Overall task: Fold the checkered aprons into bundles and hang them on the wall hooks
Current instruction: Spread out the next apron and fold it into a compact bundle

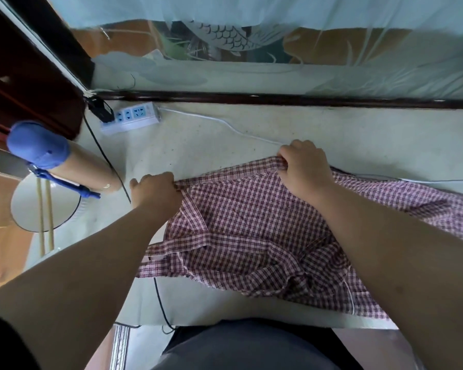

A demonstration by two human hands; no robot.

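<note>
**If a cord gets caught, the fold goes wrong**

While the left hand (155, 194) pinches the far-left corner of the apron (251, 228), loose straps (163, 252) trail below it and could tangle into the bundle. A black cord (159, 292) comes out from under the near edge, and a white cord (225, 123) runs just behind the far edge. A hard tug might drag either. The right hand (305, 164) grips that far edge, fingers curled into cloth. Red-and-white checked, thin and crumpled, the apron lies on the counter (372, 134), spreading rightward.
</note>
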